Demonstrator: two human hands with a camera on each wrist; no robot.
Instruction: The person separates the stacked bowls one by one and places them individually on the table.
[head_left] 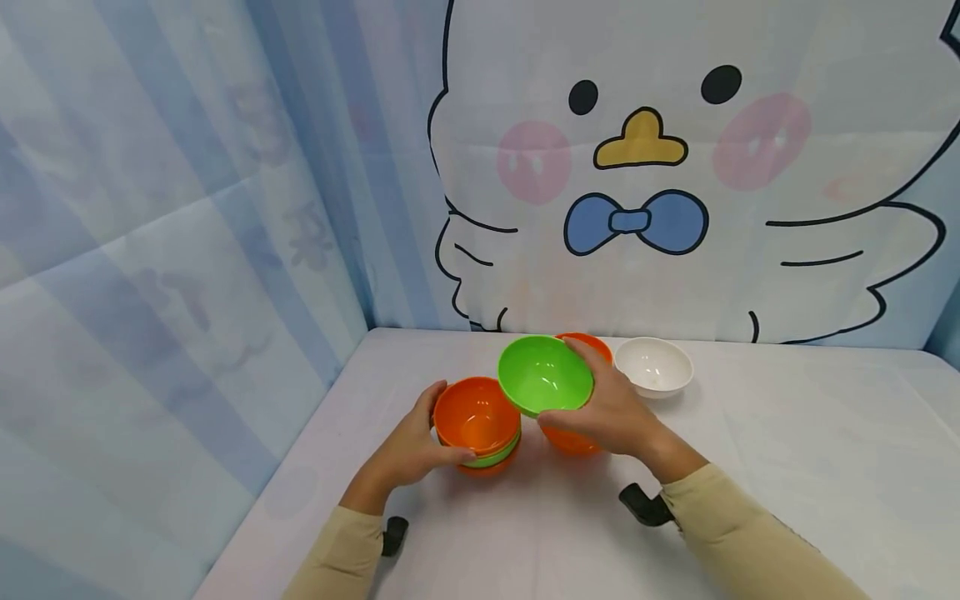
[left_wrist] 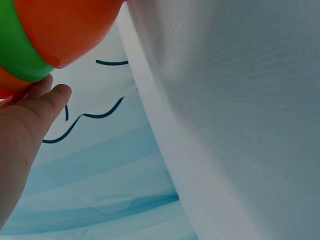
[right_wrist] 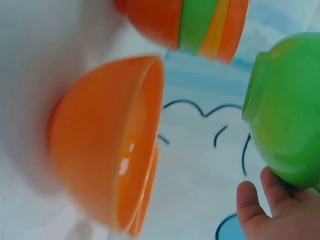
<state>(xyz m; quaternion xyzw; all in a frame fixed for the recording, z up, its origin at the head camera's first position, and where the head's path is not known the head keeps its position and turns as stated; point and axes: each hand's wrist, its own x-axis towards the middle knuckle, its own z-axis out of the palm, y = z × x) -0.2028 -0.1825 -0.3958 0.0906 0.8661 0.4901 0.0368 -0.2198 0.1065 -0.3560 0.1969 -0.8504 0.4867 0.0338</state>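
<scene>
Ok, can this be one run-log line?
Left hand: grips stack of orange and green round bowls | Right hand: holds shiny green round bowl, raised | On white table: white round bowl, orange round bowls

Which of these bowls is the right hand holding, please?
The lone green bowl, raised in the right hand; another green one is sandwiched in the orange-topped stack that the left hand grips, and the white bowl stands beyond.

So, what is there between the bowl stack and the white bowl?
In the head view, the green bowl held by the right hand, and orange bowls partly hidden behind it.
</scene>
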